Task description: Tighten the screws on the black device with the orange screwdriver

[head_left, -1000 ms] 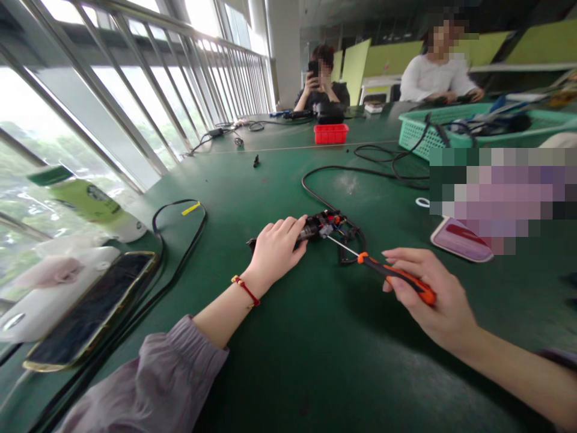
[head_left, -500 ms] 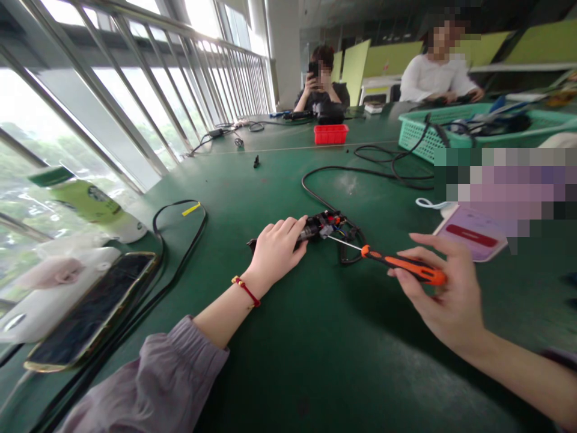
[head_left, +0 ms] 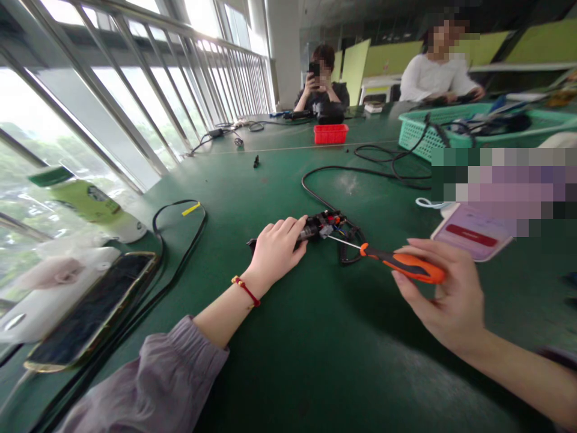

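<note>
Slip risk at the open wiring

My left hand (head_left: 274,252) is closed over the black cylindrical device (head_left: 310,228), which lies at the middle of the table (head_left: 288,349). My right hand (head_left: 457,297) grips the screwdriver (head_left: 419,267) by thumb and fingers near the handle's rear. Its tip is at the grey block (head_left: 325,231); I can't tell whether it is seated. With my hold so far back, a sideways push could make it skid and nick the coloured wires (head_left: 339,230). If my left hand eased off, the device could roll, and a tug on the black cable (head_left: 342,168) could twist it.

Compared with a second ago, my right hand sits farther right, the handle lies flatter and has turned, showing more orange. My left hand and the device look unmoved.
</note>
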A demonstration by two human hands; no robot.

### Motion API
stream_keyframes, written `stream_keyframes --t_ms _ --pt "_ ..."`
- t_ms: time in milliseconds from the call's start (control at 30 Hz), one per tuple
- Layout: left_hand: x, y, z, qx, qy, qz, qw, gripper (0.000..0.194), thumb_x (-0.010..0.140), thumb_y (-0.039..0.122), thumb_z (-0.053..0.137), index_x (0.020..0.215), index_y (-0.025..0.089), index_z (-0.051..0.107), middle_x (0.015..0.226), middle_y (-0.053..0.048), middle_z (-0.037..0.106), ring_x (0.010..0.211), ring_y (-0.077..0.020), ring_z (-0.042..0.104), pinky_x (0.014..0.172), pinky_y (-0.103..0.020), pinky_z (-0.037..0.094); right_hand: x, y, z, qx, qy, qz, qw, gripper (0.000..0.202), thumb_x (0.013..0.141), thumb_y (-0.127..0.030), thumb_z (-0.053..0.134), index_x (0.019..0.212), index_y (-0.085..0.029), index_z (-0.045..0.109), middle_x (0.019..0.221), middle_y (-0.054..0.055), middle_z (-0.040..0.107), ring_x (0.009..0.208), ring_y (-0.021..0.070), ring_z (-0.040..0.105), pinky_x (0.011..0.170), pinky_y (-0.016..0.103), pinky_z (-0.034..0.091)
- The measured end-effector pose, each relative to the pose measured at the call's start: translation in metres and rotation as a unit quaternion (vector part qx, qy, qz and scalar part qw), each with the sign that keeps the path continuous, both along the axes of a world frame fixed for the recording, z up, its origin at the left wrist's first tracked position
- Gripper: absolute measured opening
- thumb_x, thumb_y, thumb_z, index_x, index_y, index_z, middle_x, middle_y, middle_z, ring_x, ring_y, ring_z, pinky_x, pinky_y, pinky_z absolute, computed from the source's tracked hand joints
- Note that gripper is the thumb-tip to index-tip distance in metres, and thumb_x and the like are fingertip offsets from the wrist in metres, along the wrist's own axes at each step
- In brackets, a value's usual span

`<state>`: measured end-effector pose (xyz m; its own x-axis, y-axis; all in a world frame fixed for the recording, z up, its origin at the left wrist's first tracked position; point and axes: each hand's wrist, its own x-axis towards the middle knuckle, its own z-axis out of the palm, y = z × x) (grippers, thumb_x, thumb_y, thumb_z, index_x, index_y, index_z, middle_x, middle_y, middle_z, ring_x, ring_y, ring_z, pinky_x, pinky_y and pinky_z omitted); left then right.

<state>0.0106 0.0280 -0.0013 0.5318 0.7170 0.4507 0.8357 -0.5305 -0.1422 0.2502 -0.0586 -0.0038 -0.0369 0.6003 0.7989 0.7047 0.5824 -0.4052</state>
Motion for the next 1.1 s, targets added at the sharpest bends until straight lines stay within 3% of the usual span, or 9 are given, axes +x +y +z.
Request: stream_keyframes --t_ms 233,333,533,733,933,1100 --pt "0.0 0.0003 -0.0003 0.001 -0.003 -0.001 1.0 0.04 0.084 0.027 0.045 0.122 0.014 0.045 0.103 -0.006 0.059 0.088 -0.0191 0.056 0.073 -0.032 0.044 0.0072 -0.0021 -0.0053 -0.126 0.019 0.057 0.99 0.029 0.084 -0.026 0.048 0.112 -0.022 0.052 0.091 0.005 0.061 0.078 0.0178 0.061 0.068 0.034 0.051" --pt "0.0 0.0001 -0.0002 0.004 -0.003 -0.001 1.0 0.039 0.084 0.027 0.045 0.121 0.014 0.045 0.103 -0.006 0.059 0.087 -0.0189 0.056 0.073 -0.032 0.044 0.0089 -0.0037 -0.0048 -0.11 -0.007 0.068 0.992 0.029 0.087 -0.026 0.041 0.114 -0.023 0.053 0.087 0.005 0.061 0.076 0.017 0.06 0.065 0.033 0.05" --pt "0.0002 0.0002 -0.0003 0.001 0.0 0.001 1.0 0.04 0.084 0.027 0.046 0.122 0.014 0.045 0.103 -0.006 0.059 0.088 -0.0188 0.056 0.073 -0.032 0.044 0.0051 -0.0036 -0.0036 0.002 -0.001 0.043 0.999 0.041 0.077 -0.016 0.055 0.117 -0.021 0.049 0.099 0.007 0.056 0.079 0.0165 0.06 0.063 0.029 0.053" --pt "0.0 0.0001 0.0 0.005 0.002 0.002 1.0 0.04 0.084 0.027 0.046 0.122 0.015 0.045 0.103 -0.006 0.059 0.088 -0.0187 0.056 0.073 -0.031 0.043 0.0059 -0.0016 -0.0028 -0.015 -0.044 0.074 0.996 0.019 0.079 -0.015 0.05 0.096 -0.023 0.055 0.093 0.006 0.058 0.08 0.0165 0.059 0.062 0.028 0.053" --pt "0.0001 0.0 0.0 0.002 0.004 0.002 1.0 0.04 0.084 0.027 0.045 0.121 0.015 0.045 0.103 -0.006 0.059 0.087 -0.0187 0.056 0.073 -0.031 0.044 0.0051 -0.0016 -0.0046 0.021 0.0 0.045 0.999 0.044 0.073 -0.014 0.057 0.116 -0.021 0.049 0.096 0.007 0.056 0.085 0.0186 0.059 0.07 0.033 0.053" --pt "0.0004 0.0001 0.0001 0.003 0.004 0.003 1.0 0.04 0.084 0.028 0.045 0.122 0.014 0.045 0.102 -0.006 0.059 0.087 -0.0186 0.056 0.073 -0.032 0.044 0.0049 -0.0012 -0.0025 -0.01 -0.044 0.079 0.996 0.023 0.078 -0.015 0.053 0.099 -0.023 0.055 0.092 0.005 0.059 0.079 0.0162 0.058 0.062 0.028 0.052"
